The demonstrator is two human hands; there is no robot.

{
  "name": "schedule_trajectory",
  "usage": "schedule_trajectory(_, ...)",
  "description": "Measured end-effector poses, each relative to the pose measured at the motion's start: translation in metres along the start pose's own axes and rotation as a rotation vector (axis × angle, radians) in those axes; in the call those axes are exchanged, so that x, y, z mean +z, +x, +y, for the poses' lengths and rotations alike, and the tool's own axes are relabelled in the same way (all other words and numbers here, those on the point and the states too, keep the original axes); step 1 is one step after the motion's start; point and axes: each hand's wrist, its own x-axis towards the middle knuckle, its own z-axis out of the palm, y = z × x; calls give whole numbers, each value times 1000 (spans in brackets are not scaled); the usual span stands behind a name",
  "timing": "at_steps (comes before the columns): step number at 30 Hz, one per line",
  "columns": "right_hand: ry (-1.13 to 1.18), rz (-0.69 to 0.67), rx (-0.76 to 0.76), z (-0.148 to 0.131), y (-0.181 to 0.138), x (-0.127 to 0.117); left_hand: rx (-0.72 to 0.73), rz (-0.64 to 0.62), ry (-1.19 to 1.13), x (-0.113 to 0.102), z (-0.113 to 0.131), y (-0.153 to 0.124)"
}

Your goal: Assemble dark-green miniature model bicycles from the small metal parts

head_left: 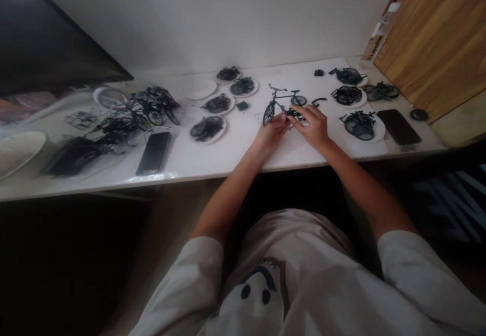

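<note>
A dark miniature bicycle [287,96] stands upright on the white table, just beyond my hands. My left hand [272,129] is closed in a pinch close to its front wheel. My right hand [314,124] has its thumb and fingers pinched together, meeting the left fingertips. Between them is a small dark part [292,113], mostly hidden by the fingers; its exact kind is unclear. Right behind the right hand lies a loose dark curved piece [319,101].
White plates of dark bicycle parts stand left [224,131] and right [379,129]. Several assembled miniature bicycles [152,104] crowd the left. Phones lie at left [153,153] and right [399,126]. A small green block [242,106] and a bottle [387,19] are also there.
</note>
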Motion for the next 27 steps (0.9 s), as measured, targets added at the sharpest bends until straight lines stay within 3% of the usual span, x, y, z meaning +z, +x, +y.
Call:
schedule_trajectory(8, -9, -41, 30, -2, 1, -2, -14, 2, 14, 2, 1, -1)
schedule_trajectory(27, 45, 1, 50, 0, -2, -1, 24, 11, -4, -2, -1, 3)
